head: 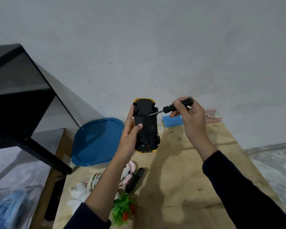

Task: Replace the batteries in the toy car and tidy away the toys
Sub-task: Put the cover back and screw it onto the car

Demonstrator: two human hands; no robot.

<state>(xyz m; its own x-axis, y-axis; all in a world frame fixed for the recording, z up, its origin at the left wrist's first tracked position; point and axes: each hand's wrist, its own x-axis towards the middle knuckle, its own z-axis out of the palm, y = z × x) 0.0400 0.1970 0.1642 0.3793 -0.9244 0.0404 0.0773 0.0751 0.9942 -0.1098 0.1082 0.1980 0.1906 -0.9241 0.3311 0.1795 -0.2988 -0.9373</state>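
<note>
My left hand holds a yellow toy car above the table, its black underside turned toward me. In my right hand is a black-handled screwdriver, whose metal tip touches the car's underside near the upper wheels. On the table below lie a black remote-like object, soft plush toys partly hidden by my left forearm, and a green and red plastic plant toy.
A container with a blue lid stands at the table's back left. Small clear boxes, one with blue contents and one pinkish, sit by the wall. A black shelf frame stands left. The wooden table stretches right.
</note>
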